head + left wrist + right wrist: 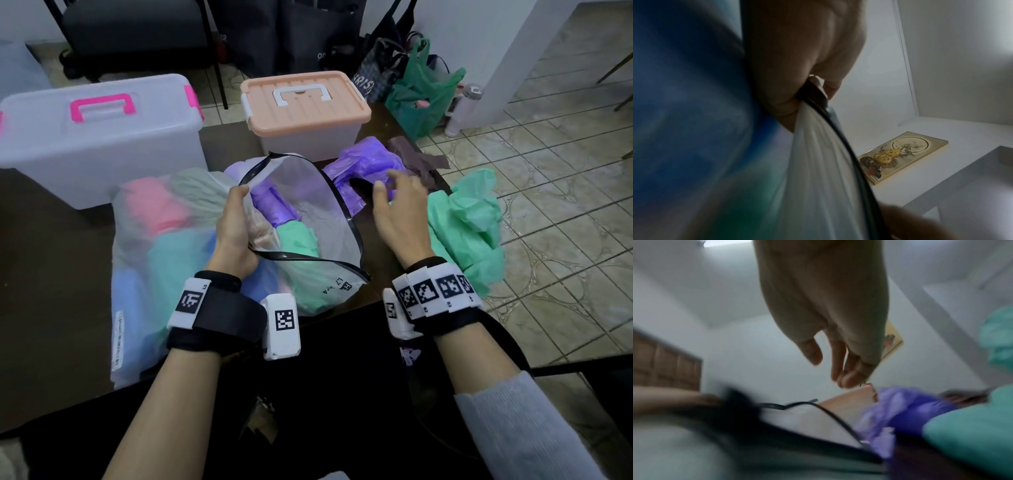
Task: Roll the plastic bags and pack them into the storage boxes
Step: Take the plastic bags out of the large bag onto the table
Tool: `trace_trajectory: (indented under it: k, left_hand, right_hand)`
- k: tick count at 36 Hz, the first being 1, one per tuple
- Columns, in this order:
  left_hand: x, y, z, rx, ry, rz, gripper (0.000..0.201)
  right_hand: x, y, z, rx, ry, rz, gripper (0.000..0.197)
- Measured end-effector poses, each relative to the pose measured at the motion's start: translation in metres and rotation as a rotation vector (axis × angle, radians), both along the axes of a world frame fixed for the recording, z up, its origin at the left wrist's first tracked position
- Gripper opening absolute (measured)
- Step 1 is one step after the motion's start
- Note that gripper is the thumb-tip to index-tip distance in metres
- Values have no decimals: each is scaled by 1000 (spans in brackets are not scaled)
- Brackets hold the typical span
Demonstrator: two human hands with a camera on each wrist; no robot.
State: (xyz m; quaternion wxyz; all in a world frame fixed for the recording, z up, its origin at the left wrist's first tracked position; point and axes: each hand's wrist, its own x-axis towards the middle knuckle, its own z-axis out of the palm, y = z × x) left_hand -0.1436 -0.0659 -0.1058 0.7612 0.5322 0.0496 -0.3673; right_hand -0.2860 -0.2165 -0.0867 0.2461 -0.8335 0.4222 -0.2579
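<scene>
Your left hand point(234, 226) pinches the black-trimmed mouth of the clear zip pouch point(308, 219), thumb and fingers curled over the rim and holding it wide; the left wrist view shows the black rim running out of that grip. Your right hand point(399, 212) hovers with fingers spread and loosely bent, gripping nothing, just above the crumpled purple plastic bag point(363, 164) on the dark table point(51, 274).

Inside the pouch lie a rolled purple bag point(274, 205) and a mint-green roll point(298, 240). Under your left wrist sits a large frosted sack point(150, 260) stuffed with pink, grey-green, teal and blue bundles.

To your right, a loose mint-green plastic bag point(469, 222) spills over the table edge, touching the purple one. A brownish bag point(416, 154) lies just behind the purple one.

Further back, two storage boxes stand closed: the clear box with pink handle point(99, 137) at left, the smaller clear box with peach lid point(305, 106) at centre. A green carrier bag point(421, 96) sits on the tiled floor beyond.
</scene>
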Motion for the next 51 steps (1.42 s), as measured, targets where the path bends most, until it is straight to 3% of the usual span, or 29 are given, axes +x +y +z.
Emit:
trace_trajectory:
  k: [3,6,9,13,17,23,30,34,39,43,47,51]
  left_hand:
    - [0,2,-1,27,-40,-29,55]
    - [-1,5,1,-12,-39,-79,23]
    - [-3,6,3,-16,-26,-62,23]
    - [-5,7,5,-3,-58,-66,26]
    - [-5,8,8,-19,-59,-27,23]
    - [-10,9,13,-58,-36,-22,22]
    - [-16,10,23,-78,-17,-26,30]
    - [-19,12,26,-58,-12,-17,32]
    - [-22,11,32,-99,-28,-4,31]
    - [-23,12,32,-93,-32,-4,30]
    - [-22,12,32,-99,-11,-16,30]
    - [-21,14,31,-87,0,-21,34]
  right_hand:
    - [14,26,14,253,-18,208,23]
    - [25,46,16,399,277,365,35]
    - [33,59,10,480,490,428,46]
    - [36,66,0,560,543,420,50]
    - [38,68,-5,711,435,360,49]
    - [35,61,-12,852,343,225,25]
    - [35,66,-15,810,243,224,17]
    - [38,72,-20,687,261,226,47]
    - [36,72,-15,504,321,255,38]
    - [36,70,-15,623,285,253,42]
    - [34,66,-17,741,158,216,29]
    - [32,57,-8,853,-136,169,21]
